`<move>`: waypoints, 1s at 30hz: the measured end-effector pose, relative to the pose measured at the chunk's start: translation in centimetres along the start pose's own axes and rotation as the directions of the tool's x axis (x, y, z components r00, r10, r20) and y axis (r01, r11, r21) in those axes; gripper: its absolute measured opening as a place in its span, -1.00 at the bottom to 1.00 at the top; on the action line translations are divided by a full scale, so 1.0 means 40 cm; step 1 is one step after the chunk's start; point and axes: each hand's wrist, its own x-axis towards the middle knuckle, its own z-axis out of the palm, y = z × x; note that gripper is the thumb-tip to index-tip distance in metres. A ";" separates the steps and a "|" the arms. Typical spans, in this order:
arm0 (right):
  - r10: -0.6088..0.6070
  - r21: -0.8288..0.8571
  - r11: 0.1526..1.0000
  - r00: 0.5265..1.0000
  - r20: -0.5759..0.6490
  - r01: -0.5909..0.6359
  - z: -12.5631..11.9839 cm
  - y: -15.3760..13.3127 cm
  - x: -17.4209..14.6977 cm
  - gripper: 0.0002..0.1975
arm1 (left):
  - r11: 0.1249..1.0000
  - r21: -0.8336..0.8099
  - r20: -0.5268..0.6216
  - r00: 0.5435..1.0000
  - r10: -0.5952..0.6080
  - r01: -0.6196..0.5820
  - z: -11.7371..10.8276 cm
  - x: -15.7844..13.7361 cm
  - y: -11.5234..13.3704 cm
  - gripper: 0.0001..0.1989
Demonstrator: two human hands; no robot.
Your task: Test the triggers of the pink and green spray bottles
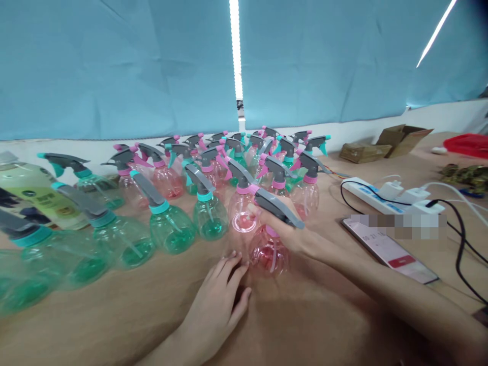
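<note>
My right hand is wrapped round the neck of a pink spray bottle with a grey and pink trigger head. The bottle stands nearest me, touching or almost touching the table, and my fingers partly hide its neck. Just left of its base, my left hand rests palm down with the fingers stretched out, holding nothing. Right behind the held bottle is another pink spray bottle. A green spray bottle and another green spray bottle stand upright to the left.
Several more pink and green spray bottles crowd the table towards the blue curtain. A large labelled jug is at the far left. On the right lie a phone, a white power strip with cables, and cardboard boxes.
</note>
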 end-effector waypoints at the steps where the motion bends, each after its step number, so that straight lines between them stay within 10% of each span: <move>1: 0.002 -0.010 1.000 1.000 -0.008 -0.002 0.000 0.000 0.000 -0.68 | 1.000 -0.002 -0.001 1.000 -0.001 0.001 0.000 0.000 0.000 -0.68; 30: 0.009 0.049 0.999 1.000 0.014 -0.010 0.003 0.009 -0.003 -0.91 | 1.000 0.006 0.022 1.000 0.009 -0.009 0.000 0.004 0.000 -0.66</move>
